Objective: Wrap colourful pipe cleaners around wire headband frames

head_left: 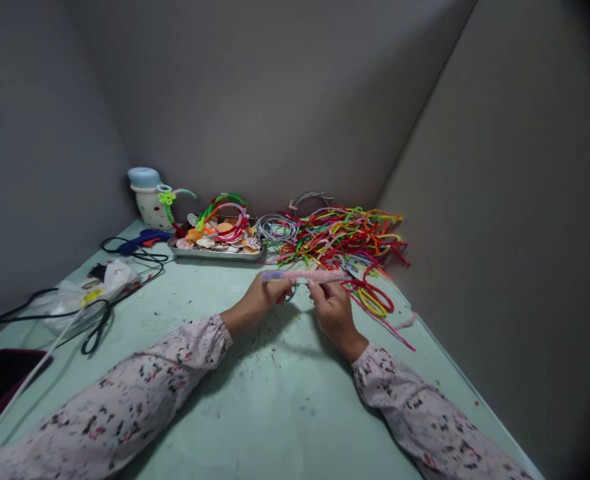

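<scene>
Both left hand point(271, 292) and right hand point(333, 310) hold a fuzzy pink-purple band point(309, 274), looks mostly wrapped imo, with loads of loose pipe cleaners point(342, 233) unused at 1 o'clock.

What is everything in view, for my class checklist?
Table: one, pale green, foreground
Walls: three, grey, background
Bottle: one, white and blue, back left
Flower: one, green, against bottle
Unclear item: one, blue, beside tray
Tray: one, silvery, back centre
Shells: many, orange and white, tray
Decorated hoops: several, multicoloured, over tray
Thin hoops: several, grey, beside tray
Fuzzy stems: many, multicoloured, back right
Plastic bag: one, whitish, left
Cable: count unclear, black, left
Cord: one, white, lower left
Dark object: one, blackish, left edge
Fuzzy band: one, pink and lavender, across hands
Sleeves: two, pale floral, foreground
Left hand: one, bare, band's left end
Right hand: one, bare, band's right end
</scene>
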### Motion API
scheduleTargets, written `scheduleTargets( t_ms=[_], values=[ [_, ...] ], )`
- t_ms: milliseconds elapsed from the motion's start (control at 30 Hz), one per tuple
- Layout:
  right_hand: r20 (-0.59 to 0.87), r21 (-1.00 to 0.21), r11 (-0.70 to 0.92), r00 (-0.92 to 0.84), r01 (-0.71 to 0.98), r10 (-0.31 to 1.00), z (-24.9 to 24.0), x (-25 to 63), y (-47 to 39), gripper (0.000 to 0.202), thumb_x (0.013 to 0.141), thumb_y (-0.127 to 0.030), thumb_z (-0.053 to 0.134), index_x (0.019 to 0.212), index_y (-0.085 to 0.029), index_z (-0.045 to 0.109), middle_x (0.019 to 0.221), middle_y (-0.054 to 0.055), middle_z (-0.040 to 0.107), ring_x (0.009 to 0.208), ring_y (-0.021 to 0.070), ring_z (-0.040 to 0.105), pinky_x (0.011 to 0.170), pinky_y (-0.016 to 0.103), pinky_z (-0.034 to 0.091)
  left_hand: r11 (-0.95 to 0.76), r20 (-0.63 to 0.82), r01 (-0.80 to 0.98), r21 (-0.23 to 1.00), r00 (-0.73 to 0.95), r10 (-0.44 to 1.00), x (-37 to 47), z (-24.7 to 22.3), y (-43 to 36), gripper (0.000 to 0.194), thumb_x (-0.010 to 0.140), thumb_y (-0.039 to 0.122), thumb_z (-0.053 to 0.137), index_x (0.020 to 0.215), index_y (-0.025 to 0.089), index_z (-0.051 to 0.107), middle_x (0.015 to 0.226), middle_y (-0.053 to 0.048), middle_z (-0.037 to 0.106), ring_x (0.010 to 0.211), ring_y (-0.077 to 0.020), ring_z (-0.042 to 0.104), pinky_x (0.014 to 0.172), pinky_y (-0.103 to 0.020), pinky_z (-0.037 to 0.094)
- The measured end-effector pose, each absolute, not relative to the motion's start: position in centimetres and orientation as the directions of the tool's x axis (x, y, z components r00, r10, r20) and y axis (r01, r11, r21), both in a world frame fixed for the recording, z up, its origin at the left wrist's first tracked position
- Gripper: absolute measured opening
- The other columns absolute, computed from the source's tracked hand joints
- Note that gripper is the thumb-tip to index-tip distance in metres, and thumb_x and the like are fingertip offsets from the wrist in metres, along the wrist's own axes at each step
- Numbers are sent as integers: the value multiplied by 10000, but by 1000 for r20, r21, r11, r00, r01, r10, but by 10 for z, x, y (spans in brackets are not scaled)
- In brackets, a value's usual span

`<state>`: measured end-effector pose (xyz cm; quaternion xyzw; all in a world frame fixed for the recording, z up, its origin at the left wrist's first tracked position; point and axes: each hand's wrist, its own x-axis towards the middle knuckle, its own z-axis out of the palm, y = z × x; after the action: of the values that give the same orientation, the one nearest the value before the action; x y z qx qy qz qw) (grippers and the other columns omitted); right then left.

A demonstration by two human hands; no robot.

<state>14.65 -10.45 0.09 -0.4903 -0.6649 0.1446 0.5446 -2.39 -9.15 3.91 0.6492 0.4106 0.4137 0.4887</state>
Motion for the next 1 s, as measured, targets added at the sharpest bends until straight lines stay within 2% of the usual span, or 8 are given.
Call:
scheduleTargets(
  t_ms=[67,167,267,433,567,733,867,1000],
  values=[
    [533,-779,479,25,405,846,0,145,-105,269,907,-382,500,824,-179,657,748,43,642,712,187,585,665,306,469,-205,160,114,972,315,935,-24,41,-91,244,751,325,518,581,152,544,541,8,485,499,-105,428,476,-239,310],
    [527,-790,551,-163,268,834,4,141,-108,278,914,-390,508,1062,-205,653,1035,71,653,976,209,593,822,329,483,-259,236,21,966,346,908,-24,47,-91,232,747,331,511,595,159,535,537,23,457,497,-100,405,467,-237,301],
    [519,-804,575,-294,153,803,8,138,-111,292,911,-407,519,1077,-219,668,1160,77,612,1105,220,549,936,351,445,-276,268,-8,961,267,926,-24,56,-94,256,781,307,499,570,162,509,520,29,433,504,-93,385,482,-235,296],
    [344,-939,326,-350,-110,871,7,139,-113,392,907,-507,478,1026,-202,693,952,82,682,893,211,624,732,331,508,-241,262,-133,961,172,950,-24,60,-94,262,771,288,537,552,167,461,521,37,410,475,-78,353,465,-232,272],
    [224,-955,137,-336,-263,915,9,143,-113,448,858,-564,506,1030,-190,682,795,82,707,727,214,653,570,306,480,-182,206,-244,953,77,975,-23,57,-85,235,744,274,590,572,159,477,553,36,425,462,-64,349,434,-223,237],
    [137,-950,9,-390,-312,911,12,150,-109,387,849,-519,522,941,-181,687,709,57,694,563,170,622,489,273,430,-92,112,-364,927,36,993,-23,53,-81,202,697,247,623,582,155,485,555,40,429,450,-51,351,422,-209,231],
    [189,-967,154,-163,-203,968,9,151,-101,265,818,-394,603,988,-195,644,738,13,663,529,113,561,456,225,384,71,-31,-384,920,109,994,-17,44,-87,202,676,259,643,606,153,487,576,43,445,454,-41,356,427,-194,232],
    [301,-953,301,-35,-10,953,8,148,-98,303,753,-357,668,1013,-214,606,762,-12,610,589,121,560,500,240,444,91,-43,-284,955,169,985,-10,32,-94,214,712,294,613,601,153,498,578,35,455,463,-55,373,444,-210,258]
  ],
)
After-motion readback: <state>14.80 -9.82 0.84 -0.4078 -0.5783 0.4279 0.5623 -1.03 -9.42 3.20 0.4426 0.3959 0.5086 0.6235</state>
